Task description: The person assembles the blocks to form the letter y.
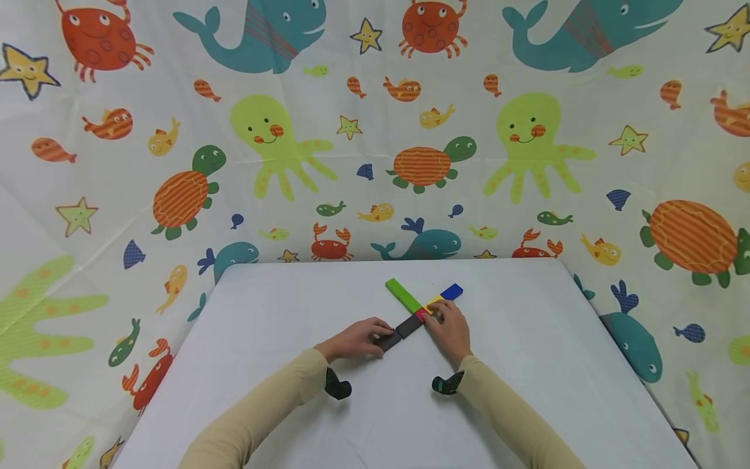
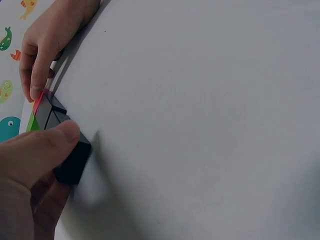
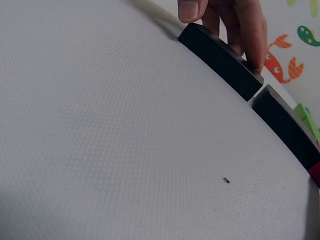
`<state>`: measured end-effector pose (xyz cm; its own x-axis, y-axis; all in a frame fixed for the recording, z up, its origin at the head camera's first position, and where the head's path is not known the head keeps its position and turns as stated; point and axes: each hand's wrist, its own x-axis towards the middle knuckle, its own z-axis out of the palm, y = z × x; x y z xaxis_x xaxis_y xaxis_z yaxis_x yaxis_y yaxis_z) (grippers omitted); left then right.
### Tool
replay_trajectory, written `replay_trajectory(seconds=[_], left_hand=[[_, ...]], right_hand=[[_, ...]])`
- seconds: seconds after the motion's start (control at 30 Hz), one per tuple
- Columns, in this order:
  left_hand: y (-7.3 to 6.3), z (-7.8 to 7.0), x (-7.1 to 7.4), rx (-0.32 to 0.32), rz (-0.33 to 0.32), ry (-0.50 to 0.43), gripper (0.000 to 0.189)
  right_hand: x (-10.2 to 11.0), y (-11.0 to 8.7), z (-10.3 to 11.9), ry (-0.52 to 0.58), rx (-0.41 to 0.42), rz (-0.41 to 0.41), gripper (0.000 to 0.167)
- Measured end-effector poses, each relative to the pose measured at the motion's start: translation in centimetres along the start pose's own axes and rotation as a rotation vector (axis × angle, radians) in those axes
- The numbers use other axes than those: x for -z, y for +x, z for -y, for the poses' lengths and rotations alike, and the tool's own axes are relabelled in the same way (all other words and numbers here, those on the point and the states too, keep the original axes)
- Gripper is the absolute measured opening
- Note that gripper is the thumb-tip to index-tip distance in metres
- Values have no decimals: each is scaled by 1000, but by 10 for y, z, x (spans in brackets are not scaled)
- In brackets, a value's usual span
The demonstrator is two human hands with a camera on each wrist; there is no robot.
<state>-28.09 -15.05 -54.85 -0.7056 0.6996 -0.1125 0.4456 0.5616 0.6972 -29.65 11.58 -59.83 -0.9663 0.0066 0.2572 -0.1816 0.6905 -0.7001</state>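
Observation:
My left hand [image 1: 359, 339] pinches a black block [image 1: 389, 342] between thumb and fingers; the right wrist view shows a narrow gap between this block [image 3: 220, 60] and a second black block [image 3: 285, 125]. Beyond that second block a red block [image 1: 420, 314], a yellow block [image 1: 435, 301] and a blue block [image 1: 452, 292] carry on the slanting row. A green strip [image 1: 403, 296] branches to the far left from near the red piece. My right hand [image 1: 451, 331] holds the yellow block, its thumb beside the red one; its fingers partly cover both.
The blocks lie on a white-covered table [image 1: 293, 293]. Behind and beside it hangs a cloth [image 1: 363, 208] printed with sea animals. A dark speck [image 3: 226, 180] lies on the table in the right wrist view. Both forearms wear beige sleeves with dark wrist devices.

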Motion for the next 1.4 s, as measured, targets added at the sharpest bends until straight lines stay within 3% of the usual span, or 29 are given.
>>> replay_trajectory(seconds=[0.77,1.1,1.4], left_hand=[[6,4,0,53,6,-29,49],[7,2,-1,35,-7,-33,50],[7,0,0,38,-10,-28,50]], right_hand=[[1,-1,2,3,-16,6,33],[0,-1,2,2,16,-26,32],[1,0,1,8,-17,8,32]])
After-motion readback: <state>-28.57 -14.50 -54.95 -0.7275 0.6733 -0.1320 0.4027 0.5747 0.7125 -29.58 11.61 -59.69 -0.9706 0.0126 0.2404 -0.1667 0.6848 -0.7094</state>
